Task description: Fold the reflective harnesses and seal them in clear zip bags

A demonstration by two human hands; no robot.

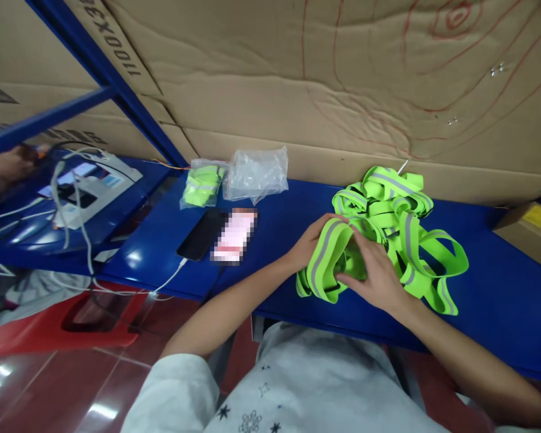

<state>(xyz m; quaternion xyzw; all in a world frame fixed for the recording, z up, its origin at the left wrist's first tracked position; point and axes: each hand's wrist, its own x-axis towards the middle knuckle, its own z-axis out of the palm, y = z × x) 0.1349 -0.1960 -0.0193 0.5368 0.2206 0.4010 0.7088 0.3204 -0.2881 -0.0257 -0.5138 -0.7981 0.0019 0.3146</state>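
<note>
Nearest the camera, a pale shirt printed with dark star shapes is seen below the edge of a blue tabletop. Above that surface, a looped green band with a grey stripe is gripped by both hands: its outer left side is held by the left hand (the fingers are partly hidden behind the band), while its right side is clasped by the right hand, the thumb placed at the loop's opening. Just beyond and to the right, a loose pile of matching bands is heaped. To the left, a dark phone joined to a white cable is laid beside a pixelated screen; behind them, a bagged green band and a clear plastic bag are set. Another person's hand is blurred at far left.
</note>
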